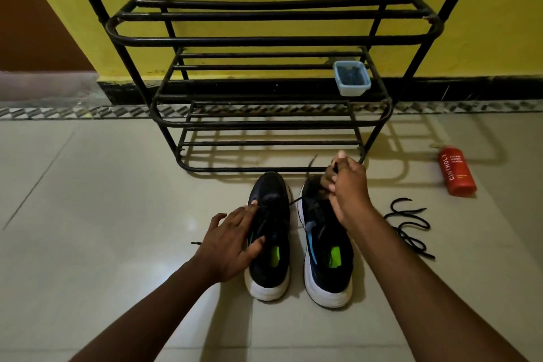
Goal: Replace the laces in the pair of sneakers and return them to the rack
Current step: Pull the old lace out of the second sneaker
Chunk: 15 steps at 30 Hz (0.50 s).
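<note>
Two black sneakers with white soles stand side by side on the floor, toes toward the rack. My left hand [232, 241] rests on the left sneaker [271, 270], fingers spread over its laces and thumb at the collar. My right hand [348, 185] pinches a black lace [312, 162] and holds it up above the toe of the right sneaker [326, 270]. A lace strand [294, 201] runs between the two shoes. A loose black lace [410, 229] lies curled on the floor to the right. The black metal shoe rack [273, 38] stands right behind the shoes.
A small clear plastic box [351, 78] with dark contents sits on the rack's middle shelf at the right. A red bottle [456, 170] lies on the floor to the far right. A lace tip [196, 243] shows left of my left hand. A yellow wall backs the rack.
</note>
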### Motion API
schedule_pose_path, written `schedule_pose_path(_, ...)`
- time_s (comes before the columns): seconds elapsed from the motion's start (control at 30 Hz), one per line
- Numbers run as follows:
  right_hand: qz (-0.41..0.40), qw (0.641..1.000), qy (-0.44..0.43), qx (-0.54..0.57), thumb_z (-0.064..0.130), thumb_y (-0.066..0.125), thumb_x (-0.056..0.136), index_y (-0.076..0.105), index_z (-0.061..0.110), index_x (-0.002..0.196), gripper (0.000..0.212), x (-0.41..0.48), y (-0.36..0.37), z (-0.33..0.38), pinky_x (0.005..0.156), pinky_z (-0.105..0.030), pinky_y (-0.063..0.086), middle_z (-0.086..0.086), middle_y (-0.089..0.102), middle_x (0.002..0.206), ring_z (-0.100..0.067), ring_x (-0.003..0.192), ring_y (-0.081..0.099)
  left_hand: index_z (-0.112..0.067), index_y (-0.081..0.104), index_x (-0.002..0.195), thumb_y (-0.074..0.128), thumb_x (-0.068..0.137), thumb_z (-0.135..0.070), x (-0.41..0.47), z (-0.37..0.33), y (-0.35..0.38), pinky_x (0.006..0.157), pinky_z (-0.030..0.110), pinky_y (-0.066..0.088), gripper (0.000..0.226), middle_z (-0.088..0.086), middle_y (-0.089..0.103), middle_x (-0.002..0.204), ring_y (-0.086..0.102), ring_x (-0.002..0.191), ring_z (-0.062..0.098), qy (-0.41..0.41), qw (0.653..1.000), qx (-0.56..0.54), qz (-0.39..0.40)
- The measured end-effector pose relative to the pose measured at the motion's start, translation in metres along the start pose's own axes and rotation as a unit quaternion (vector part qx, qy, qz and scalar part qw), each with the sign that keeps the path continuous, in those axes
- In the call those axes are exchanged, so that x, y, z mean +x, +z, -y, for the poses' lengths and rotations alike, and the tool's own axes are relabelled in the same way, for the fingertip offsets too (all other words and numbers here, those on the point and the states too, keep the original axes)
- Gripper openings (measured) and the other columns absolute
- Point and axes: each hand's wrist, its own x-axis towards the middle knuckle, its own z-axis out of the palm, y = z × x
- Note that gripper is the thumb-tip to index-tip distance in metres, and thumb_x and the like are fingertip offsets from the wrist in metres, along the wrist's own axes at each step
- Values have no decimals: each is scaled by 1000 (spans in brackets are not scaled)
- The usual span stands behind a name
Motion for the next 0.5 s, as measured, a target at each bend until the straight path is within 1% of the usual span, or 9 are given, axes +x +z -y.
schedule_pose_path(0.07, 23, 994, -33, -101, 28, 44, 107, 49, 20, 73, 36, 3, -3, 1, 45, -23, 27, 9, 38, 54, -10, 48, 33, -27, 12, 160, 17, 92, -70, -1, -2, -2, 121, 42, 19, 81, -7, 20, 167, 20, 152, 9, 1, 1000, -13, 11)
schedule_pose_path(0.13, 75, 962, -73, -254, 24, 51, 104, 60, 21, 76, 29, -2, -2, -2, 52, -27, 43, 5, 54, 62, -12, 57, 51, -28, 17, 160, 19, 93, -73, 0, -5, -7, 121, 44, 18, 80, -7, 22, 167, 17, 153, 10, -4, 999, -47, 18)
schedule_pose_path(0.2, 117, 906, -110, -392, 23, 57, 101, 66, 24, 84, 19, -13, 1, -11, 68, -32, 53, 5, 66, 78, -15, 76, 65, -30, 33, 153, 27, 95, -71, 5, -10, -16, 119, 48, 24, 72, -5, 40, 157, 28, 149, 16, -28, 991, -129, 11)
schedule_pose_path(0.23, 123, 881, -130, -437, 21, 59, 99, 68, 25, 89, 14, -21, 3, -15, 73, -29, 53, 5, 67, 87, -15, 84, 66, -31, 46, 142, 32, 96, -67, 9, -13, -21, 113, 48, 33, 60, -4, 53, 143, 41, 139, 20, -33, 985, -166, -8)
schedule_pose_path(0.27, 120, 864, -149, -465, 19, 60, 98, 69, 24, 97, 10, -29, 5, -21, 76, -27, 51, 5, 65, 96, -14, 90, 65, -31, 56, 128, 37, 98, -61, 13, -17, -25, 105, 46, 41, 47, -3, 60, 125, 50, 123, 20, -28, 982, -184, -35)
schedule_pose_path(0.3, 109, 854, -165, -481, 17, 60, 98, 68, 22, 105, 12, -39, 8, -26, 79, -26, 51, 5, 61, 105, -14, 94, 63, -28, 61, 117, 43, 99, -52, 18, -20, -28, 97, 43, 45, 36, -3, 60, 112, 53, 111, 19, -21, 980, -187, -62)
schedule_pose_path(0.33, 94, 850, -176, -488, 16, 60, 97, 66, 21, 112, 17, -48, 10, -32, 84, -29, 52, 3, 56, 114, -15, 99, 61, -24, 64, 111, 51, 99, -42, 24, -23, -30, 91, 40, 47, 26, -2, 58, 106, 54, 104, 19, -17, 980, -184, -76)
schedule_pose_path(0.4, 73, 850, -181, -489, 15, 63, 93, 59, 21, 118, 26, -66, 13, -43, 93, -32, 50, 0, 47, 122, -19, 107, 56, -17, 69, 108, 60, 96, -21, 34, -26, -36, 85, 35, 48, 15, 1, 53, 103, 55, 95, 19, -11, 982, -176, -70)
schedule_pose_path(0.5, 97, 844, -153, -504, 24, 67, 87, 48, 25, 110, 30, -84, 15, -55, 91, -35, 50, 2, 43, 115, -20, 106, 52, -13, 70, 107, 64, 94, -16, 47, -28, -42, 84, 39, 51, 15, 4, 51, 106, 58, 94, 23, -4, 990, -135, -30)
